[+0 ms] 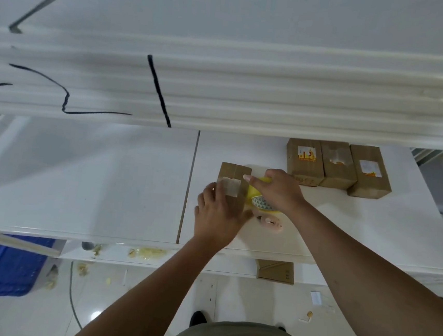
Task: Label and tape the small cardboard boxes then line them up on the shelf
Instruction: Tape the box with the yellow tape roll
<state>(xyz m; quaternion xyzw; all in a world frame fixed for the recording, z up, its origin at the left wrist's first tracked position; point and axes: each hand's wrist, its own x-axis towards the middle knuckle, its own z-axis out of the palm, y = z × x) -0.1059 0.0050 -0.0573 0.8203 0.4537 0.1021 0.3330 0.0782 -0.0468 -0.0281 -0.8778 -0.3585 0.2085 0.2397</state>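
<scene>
White shelving fills the wall. On its wide lower shelf (105, 183), three labelled boxes (337, 165) stand side by side at the back right. Nearer, the left hand (218, 216) clasps the small cardboard box (234, 172) from its near end, likely to stop it sliding; a label (230, 186) sits on top. The right hand (277, 191) grips a yellow tape dispenser (254, 194) against the box's right side, apparently ready to lay tape.

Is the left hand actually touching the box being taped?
Touching. The head view shows the left hand clasping the near end of the cardboard box, fingers on its left side, thumb on its right.
</scene>
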